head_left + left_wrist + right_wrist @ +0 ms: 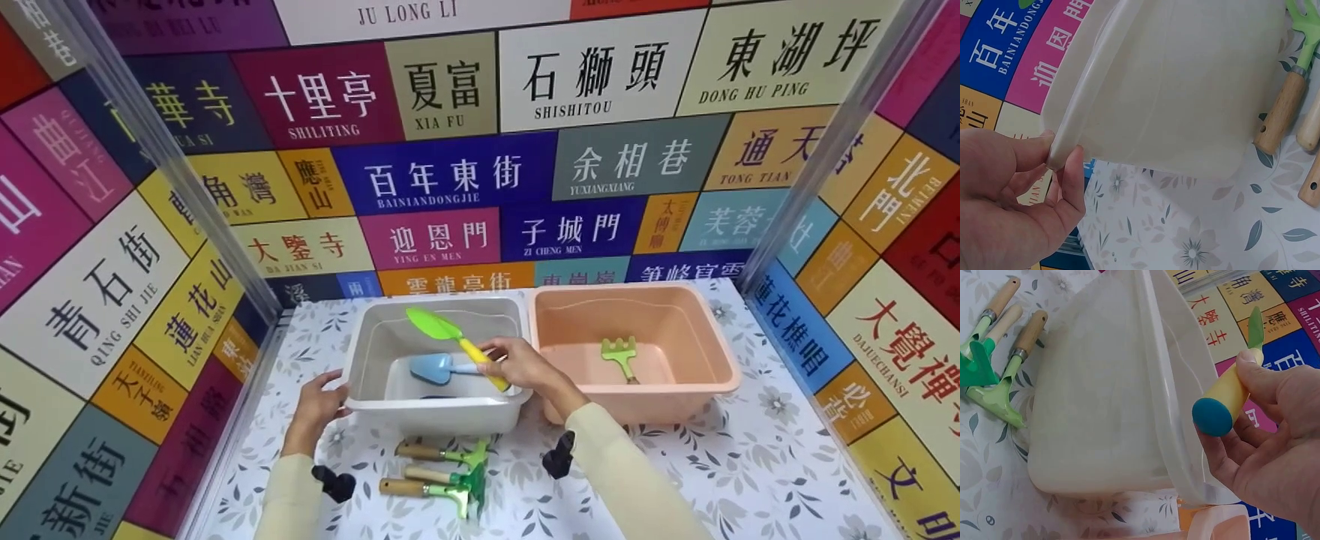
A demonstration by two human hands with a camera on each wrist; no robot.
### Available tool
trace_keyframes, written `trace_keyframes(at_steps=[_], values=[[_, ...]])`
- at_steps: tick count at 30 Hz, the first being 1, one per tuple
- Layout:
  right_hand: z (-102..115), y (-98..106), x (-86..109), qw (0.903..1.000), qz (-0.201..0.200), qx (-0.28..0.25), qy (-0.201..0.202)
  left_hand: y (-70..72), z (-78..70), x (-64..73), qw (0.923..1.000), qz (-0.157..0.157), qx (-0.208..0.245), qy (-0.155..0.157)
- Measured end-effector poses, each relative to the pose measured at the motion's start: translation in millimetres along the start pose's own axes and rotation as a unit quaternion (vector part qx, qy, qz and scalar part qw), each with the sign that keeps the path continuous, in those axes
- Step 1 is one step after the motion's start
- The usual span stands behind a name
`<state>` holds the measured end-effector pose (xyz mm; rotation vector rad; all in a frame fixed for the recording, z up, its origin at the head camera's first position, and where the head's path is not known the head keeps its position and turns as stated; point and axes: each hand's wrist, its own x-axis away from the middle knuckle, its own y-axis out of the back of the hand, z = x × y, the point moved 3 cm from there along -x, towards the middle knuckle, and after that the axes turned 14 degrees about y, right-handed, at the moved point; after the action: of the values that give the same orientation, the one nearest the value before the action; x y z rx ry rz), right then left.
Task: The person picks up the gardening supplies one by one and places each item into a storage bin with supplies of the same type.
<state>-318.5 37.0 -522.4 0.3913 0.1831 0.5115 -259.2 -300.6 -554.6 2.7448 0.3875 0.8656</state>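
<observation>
Colourful lettered panels [442, 174] stand behind. Above the near right side of the off-white plastic tub [435, 406], the right hand [529, 365] pinches a trowel with leaf-shaped lime-green blade and yellow, blue-ended handle [468, 348], partly finger-covered. The left hand [319, 403] pinches the tub's left rim; its near wall mostly hides a dark-blue object [433, 397].

**Strong green and yellow among pale colours**

The slim trowel [466, 346] has a lime-green blade and a yellow handle, which finishes in a round blue cap [1213, 417]. The small shovel [433, 369] is light blue. One rectangular plastic tub [427, 405] is greyish white; its peach-coloured neighbour [637, 388] is plain. The little fork [621, 354] is light green. The worktop [780, 450] is white, printed with grey flowers and leaves. The lettered wall [450, 172] mixes magenta, dark-blue, yellow, grey and cream rectangles.
</observation>
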Motion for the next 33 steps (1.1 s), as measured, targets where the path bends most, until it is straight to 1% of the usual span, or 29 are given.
trace_keyframes(at_steps=[3,6,8,13,17,21,24,26,33], values=[[-1,-3,-2.9,0.9994,0.008,0.031,-0.011,-0.2,0.2,-0.1,1.0,0.0,-0.003,0.001],[-3,-7,-5.9,0.9975,0.017,0.068,-0.011,-0.1,0.2,-0.6,1.0,0.0,-0.002,-0.002],[-3,-10,-7.0,0.9957,0.022,0.09,-0.004,-0.1,0.0,-0.2,1.0,0.001,-0.002,-0.004],[-5,-16,-7.2,0.9914,0.034,0.124,0.025,-0.1,1.5,0.5,1.0,0.001,0.003,-0.001],[-8,-19,-8.0,0.9895,0.026,0.137,0.04,-0.6,0.7,1.8,1.0,0.002,0.004,-0.005],[-10,-23,-9.5,0.9886,0.021,0.145,0.033,-0.8,-0.2,1.8,0.9999,0.003,-0.001,-0.01],[-10,-26,-11.4,0.9878,0.029,0.151,0.021,-0.3,0.4,0.5,0.9999,0.002,0.006,-0.011],[-11,-28,-12.8,0.9865,0.036,0.158,0.022,-0.1,0.9,-0.4,0.9999,0.0,0.011,-0.011],[-10,-35,-15.5,0.981,0.048,0.182,0.046,0.0,1.2,-0.8,0.9999,-0.004,0.008,-0.013]])
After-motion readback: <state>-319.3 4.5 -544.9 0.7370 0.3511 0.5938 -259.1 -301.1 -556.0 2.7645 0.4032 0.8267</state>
